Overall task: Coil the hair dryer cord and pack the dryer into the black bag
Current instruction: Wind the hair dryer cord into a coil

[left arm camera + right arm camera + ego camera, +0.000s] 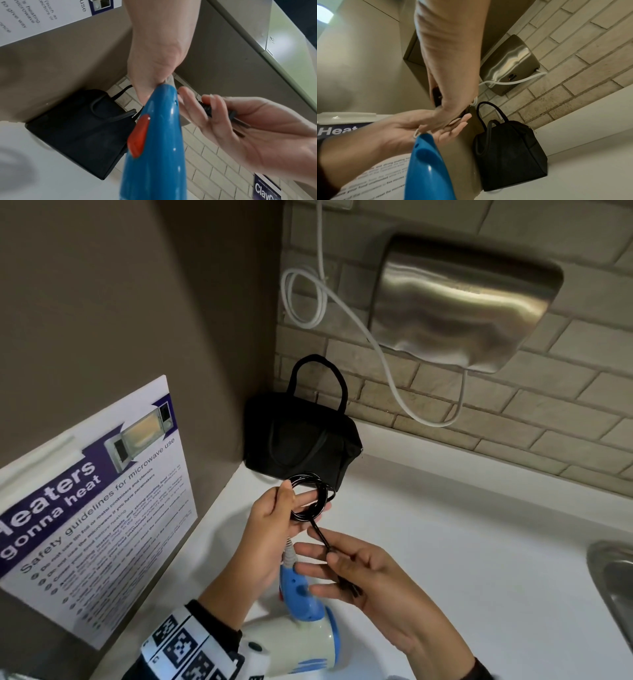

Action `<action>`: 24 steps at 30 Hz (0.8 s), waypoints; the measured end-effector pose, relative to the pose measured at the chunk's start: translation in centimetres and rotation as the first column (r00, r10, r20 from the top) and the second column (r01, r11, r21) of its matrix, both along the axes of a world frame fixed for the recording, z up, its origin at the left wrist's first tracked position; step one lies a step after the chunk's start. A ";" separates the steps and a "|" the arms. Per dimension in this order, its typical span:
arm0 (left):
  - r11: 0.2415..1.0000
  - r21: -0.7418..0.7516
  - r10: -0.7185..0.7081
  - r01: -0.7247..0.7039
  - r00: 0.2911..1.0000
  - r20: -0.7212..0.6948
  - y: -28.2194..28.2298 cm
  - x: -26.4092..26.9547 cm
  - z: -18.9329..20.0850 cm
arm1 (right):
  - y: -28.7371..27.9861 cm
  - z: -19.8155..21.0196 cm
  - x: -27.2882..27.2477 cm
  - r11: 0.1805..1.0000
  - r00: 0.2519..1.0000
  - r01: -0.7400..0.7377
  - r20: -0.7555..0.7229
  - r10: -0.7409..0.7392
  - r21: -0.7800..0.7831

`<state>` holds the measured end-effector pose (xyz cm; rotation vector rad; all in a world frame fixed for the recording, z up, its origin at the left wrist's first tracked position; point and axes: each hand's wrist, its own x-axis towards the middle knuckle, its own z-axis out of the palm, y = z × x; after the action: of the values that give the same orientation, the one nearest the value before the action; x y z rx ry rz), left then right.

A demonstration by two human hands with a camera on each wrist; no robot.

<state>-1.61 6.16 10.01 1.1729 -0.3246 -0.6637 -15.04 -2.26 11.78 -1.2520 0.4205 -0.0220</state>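
Observation:
The hair dryer, with a blue handle, a red switch and a white body, hangs over the white counter. My left hand holds it at the cord end of the handle. Loops of the black cord lie coiled round this hand's fingers. My right hand, just to the right and below, grips the cord's loose end with the black plug between its fingers. The black bag stands in the counter's back corner behind both hands, its handles up; whether it is open cannot be told.
A steel hand dryer hangs on the brick wall, with a white cable looping down beside it. A microwave safety poster leans at the left. A metal sink sits at the right edge.

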 end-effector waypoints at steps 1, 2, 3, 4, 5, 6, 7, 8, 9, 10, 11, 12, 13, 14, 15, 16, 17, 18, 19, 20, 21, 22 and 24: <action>1.000 -0.010 0.001 -0.002 1.000 -0.013 0.0 0.0 0.0 | 0.2 -0.3 -0.2 1.000 1.000 0.000 -0.009 0.000 -0.023; 1.000 -0.015 0.004 -0.005 1.000 -0.027 -0.1 0.1 -0.1 | 0.3 -0.5 -0.4 0.999 1.000 -0.004 -0.016 0.003 -0.042; 1.000 -0.024 0.011 -0.012 0.999 -0.048 0.0 0.3 0.0 | 0.4 -0.8 -0.7 0.998 1.000 -0.011 -0.023 0.010 -0.060; 0.999 -0.034 0.020 -0.022 0.997 -0.070 0.0 0.4 0.0 | 0.4 -1.0 -1.0 0.997 0.999 -0.021 -0.029 0.019 -0.075; 0.999 -0.043 0.028 -0.032 0.996 -0.088 0.0 0.6 0.1 | 0.4 -1.0 -1.4 0.995 0.999 -0.035 -0.036 0.031 -0.090; 0.998 -0.053 0.033 -0.039 0.994 -0.105 0.1 0.9 0.0 | 0.3 -1.2 -1.9 0.993 0.998 -0.053 -0.045 0.049 -0.104; 0.997 -0.065 0.032 -0.040 0.992 -0.121 0.2 1.1 0.0 | 0.2 -1.3 -2.3 0.990 0.996 -0.073 -0.058 0.066 -0.124; 0.996 -0.076 0.028 -0.039 0.990 -0.137 0.3 1.2 0.0 | 0.1 -1.4 -2.7 0.985 0.994 -0.092 -0.070 0.083 -0.146; 0.996 -0.081 0.017 -0.029 0.990 -0.143 0.4 1.3 -0.1 | 0.0 -1.6 -3.0 0.980 0.993 -0.105 -0.080 0.093 -0.170; 0.997 -0.076 0.000 -0.010 0.991 -0.134 0.4 1.4 -0.1 | -0.1 -1.9 -3.3 0.976 0.992 -0.108 -0.091 0.092 -0.189; 0.998 -0.061 -0.023 0.017 0.993 -0.112 0.4 1.3 -0.1 | -0.3 -2.1 -3.5 0.973 0.991 -0.106 -0.102 0.087 -0.203; 0.998 -0.047 -0.049 0.045 0.995 -0.087 0.4 1.1 0.0 | -0.4 -2.2 -3.6 0.971 0.991 -0.103 -0.108 0.081 -0.214; 0.997 -0.039 -0.075 0.073 0.995 -0.065 0.4 1.0 0.1 | -0.5 -2.2 -3.7 0.967 0.991 -0.103 -0.110 0.079 -0.231; 0.995 -0.035 -0.100 0.098 0.994 -0.047 0.4 1.0 0.3 | -0.6 -2.1 -3.7 0.962 0.991 -0.107 -0.109 0.082 -0.251; 0.992 -0.029 -0.120 0.119 0.992 -0.029 0.4 1.0 0.5 | -0.8 -1.9 -3.7 0.958 0.991 -0.111 -0.102 0.086 -0.264; 0.991 -0.015 -0.136 0.136 0.991 -0.010 0.5 1.0 0.7 | -0.8 -1.6 -3.6 0.959 0.992 -0.110 -0.088 0.090 -0.262; 0.989 -0.002 -0.149 0.149 0.989 0.009 0.4 0.9 0.9 | -0.8 -1.3 -3.4 0.965 0.994 -0.100 -0.068 0.086 -0.241; 0.986 0.012 -0.165 0.165 0.986 0.031 0.5 0.8 1.0 | -0.7 -1.0 -3.0 0.973 0.996 -0.087 -0.048 0.078 -0.213; 0.983 0.023 -0.183 0.182 0.982 0.053 0.5 0.5 1.2 | -0.5 -0.9 -2.5 0.980 0.998 -0.063 -0.034 0.058 -0.189; 0.980 0.031 -0.199 0.197 0.977 0.077 0.5 0.2 1.4 | -0.4 -0.8 -1.9 0.985 0.999 -0.030 -0.026 0.026 -0.167; 0.978 0.040 -0.208 0.205 0.973 0.100 0.5 -0.2 1.6 | -0.2 -0.7 -1.3 0.990 1.000 0.009 -0.022 -0.012 -0.137; 0.977 0.050 -0.211 0.206 0.970 0.124 0.5 -0.5 1.7 | -0.2 -0.6 -0.8 0.994 0.998 0.050 -0.019 -0.052 -0.097; 0.975 0.085 -0.215 0.203 0.960 0.177 0.5 -0.7 1.8 | -0.2 -0.2 0.1 0.993 0.993 0.118 -0.010 -0.118 -0.026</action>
<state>-2.34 6.69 11.82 1.2777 -0.5950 -0.7551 -14.90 -2.41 11.57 -1.2517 0.5057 -0.1213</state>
